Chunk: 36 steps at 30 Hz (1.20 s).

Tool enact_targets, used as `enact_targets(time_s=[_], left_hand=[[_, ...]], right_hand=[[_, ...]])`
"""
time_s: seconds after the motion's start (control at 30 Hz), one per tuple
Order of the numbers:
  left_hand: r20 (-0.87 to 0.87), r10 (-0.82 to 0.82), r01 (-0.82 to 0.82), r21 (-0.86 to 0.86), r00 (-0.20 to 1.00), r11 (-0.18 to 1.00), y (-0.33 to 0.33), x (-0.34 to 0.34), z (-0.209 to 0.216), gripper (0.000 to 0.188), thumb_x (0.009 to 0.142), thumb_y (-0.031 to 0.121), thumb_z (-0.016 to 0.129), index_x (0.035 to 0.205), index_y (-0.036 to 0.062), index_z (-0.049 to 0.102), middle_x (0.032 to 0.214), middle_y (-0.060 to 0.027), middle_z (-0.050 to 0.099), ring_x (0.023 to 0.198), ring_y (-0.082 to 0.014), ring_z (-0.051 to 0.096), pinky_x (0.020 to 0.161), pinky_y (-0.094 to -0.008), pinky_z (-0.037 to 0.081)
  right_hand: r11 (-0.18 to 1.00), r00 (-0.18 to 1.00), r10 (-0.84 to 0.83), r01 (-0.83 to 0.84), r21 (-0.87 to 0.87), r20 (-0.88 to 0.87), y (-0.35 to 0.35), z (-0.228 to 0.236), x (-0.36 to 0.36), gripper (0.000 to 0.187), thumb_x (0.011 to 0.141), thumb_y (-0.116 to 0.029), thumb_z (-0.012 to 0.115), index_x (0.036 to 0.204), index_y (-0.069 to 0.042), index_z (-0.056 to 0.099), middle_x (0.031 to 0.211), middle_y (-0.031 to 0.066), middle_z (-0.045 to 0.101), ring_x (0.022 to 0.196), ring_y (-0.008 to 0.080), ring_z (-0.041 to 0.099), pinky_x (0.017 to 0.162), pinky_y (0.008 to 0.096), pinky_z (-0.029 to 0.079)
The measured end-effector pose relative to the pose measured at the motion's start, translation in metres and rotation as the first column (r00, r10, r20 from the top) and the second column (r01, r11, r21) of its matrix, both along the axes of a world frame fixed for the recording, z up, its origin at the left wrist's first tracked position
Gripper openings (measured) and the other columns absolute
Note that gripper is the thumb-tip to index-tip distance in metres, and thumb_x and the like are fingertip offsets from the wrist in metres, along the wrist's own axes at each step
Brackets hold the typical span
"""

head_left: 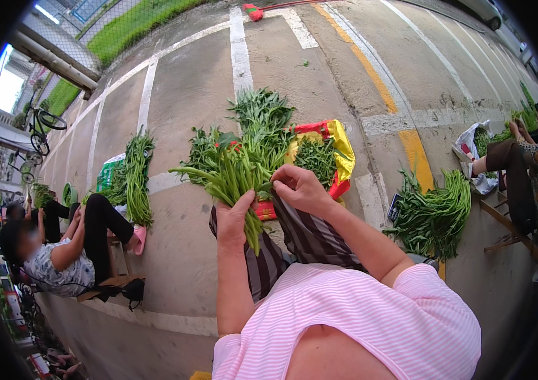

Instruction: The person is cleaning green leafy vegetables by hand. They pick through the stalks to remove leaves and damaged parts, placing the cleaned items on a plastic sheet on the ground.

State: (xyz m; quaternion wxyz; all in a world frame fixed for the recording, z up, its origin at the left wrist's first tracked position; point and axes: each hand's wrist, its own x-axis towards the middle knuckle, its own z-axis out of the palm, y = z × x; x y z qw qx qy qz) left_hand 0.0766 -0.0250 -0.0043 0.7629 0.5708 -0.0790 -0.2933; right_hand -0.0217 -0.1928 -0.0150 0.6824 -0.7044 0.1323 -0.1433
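My left hand (pixel 233 221) is closed round a bunch of long-stemmed leafy greens (pixel 227 183), held above my knees with the stems pointing up and left. Beside the bunch's right edge, my right hand (pixel 303 190) has its thumb and fingers pinched together. Whatever small piece they grip is too small to make out. Just beyond the bunch lies a heap of the same greens (pixel 262 117) on the ground. A yellow and red bag (pixel 343 152) stands open to the right of it, with loose picked leaves (pixel 315 158) inside.
On the left a seated person (pixel 69 253) has a pile of greens (pixel 138 180) close by. Another pile of greens (pixel 436 212) lies at the right, near a seated person (pixel 528 158) with a white sack (pixel 474 139). A bicycle (pixel 41 126) stands far left on the paved ground.
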Motion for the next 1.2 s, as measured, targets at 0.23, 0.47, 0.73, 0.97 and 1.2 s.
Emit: enact_targets(time_s=[0.23, 0.47, 0.73, 0.97, 1.2], left_hand=[[-0.105, -0.059, 0.063, 0.033, 0.993, 0.997, -0.025, 0.002, -0.011, 0.021, 0.087, -0.001, 0.065, 0.107, 0.0043, 0.065, 0.085, -0.0034, 0.067, 0.065, -0.0109, 0.061, 0.058, -0.0237, 0.051], [-0.123, -0.071, 0.074, 0.019, 0.990, 0.997, -0.025, 0.021, -0.020, 0.020, 0.089, 0.001, 0.063, 0.109, 0.0026, 0.064, 0.088, -0.0056, 0.068, 0.068, -0.0121, 0.063, 0.062, -0.0255, 0.053], [-0.227, -0.049, 0.021, -0.123, 0.973, 0.992, -0.025, 0.027, -0.014, 0.034, 0.088, -0.003, 0.061, 0.121, 0.0045, 0.057, 0.107, -0.0167, 0.070, 0.069, -0.0129, 0.065, 0.059, -0.0248, 0.054], [-0.028, 0.015, -0.015, 0.023, 0.999, 1.000, -0.021, 0.020, -0.009, 0.021, 0.087, 0.000, 0.066, 0.108, 0.0006, 0.064, 0.091, -0.0053, 0.068, 0.071, -0.0137, 0.065, 0.067, -0.0271, 0.052], [0.304, 0.027, -0.089, 0.193, 0.952, 0.977, -0.016, 0.005, -0.008, 0.019, 0.089, 0.003, 0.066, 0.107, -0.0021, 0.067, 0.099, -0.0072, 0.073, 0.078, -0.0131, 0.068, 0.072, -0.0266, 0.052]], right_hand=[[0.963, 0.994, -0.091, 0.103, 0.250, -0.062, -0.022, -0.033, 0.016, 0.009, 0.091, -0.011, 0.059, 0.097, -0.004, 0.061, 0.082, -0.0015, 0.061, 0.073, 0.0038, 0.057, 0.066, 0.0208, 0.048], [0.855, 0.932, -0.311, 0.359, 0.373, -0.184, -0.076, -0.068, 0.022, 0.015, 0.096, -0.013, 0.058, 0.105, -0.002, 0.066, 0.084, 0.0011, 0.066, 0.071, 0.0060, 0.061, 0.066, 0.0215, 0.052], [0.644, 0.840, -0.540, 0.379, -0.664, -0.045, -0.125, -0.149, 0.009, 0.026, 0.090, -0.017, 0.061, 0.111, -0.004, 0.068, 0.106, 0.0158, 0.069, 0.099, 0.0330, 0.065, 0.088, 0.0408, 0.051], [0.840, 0.866, -0.476, 0.397, -0.370, -0.151, -0.103, -0.115, 0.004, 0.020, 0.086, -0.020, 0.069, 0.097, -0.004, 0.071, 0.099, 0.0109, 0.069, 0.092, 0.0226, 0.066, 0.085, 0.0338, 0.051], [0.949, 0.971, -0.236, 0.237, 0.209, -0.030, -0.042, -0.034, 0.011, 0.020, 0.097, -0.013, 0.059, 0.109, 0.000, 0.066, 0.095, 0.0016, 0.068, 0.086, 0.0064, 0.061, 0.078, 0.0231, 0.050]])
